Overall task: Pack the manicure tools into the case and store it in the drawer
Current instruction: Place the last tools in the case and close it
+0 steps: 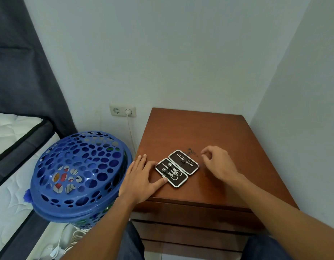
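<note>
Brown wooden table (209, 132) in white-walled corner; one manicure case (177, 168) lies open near its front edge, tools strapped inside. Left hand (141, 178) flat, fingertips touching case; right hand (219, 163) loosely curled, empty. One blue basket (76, 175) beside.

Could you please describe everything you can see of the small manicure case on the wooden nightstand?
The small dark manicure case with a pale edge trim lies fully open and flat, set diagonally near the front of the brown wooden nightstand top. Both halves hold metal tools in their slots, scissors among them. The left hand rests flat beside it, thumb tip touching its near edge; the right hand hovers clear.
</note>
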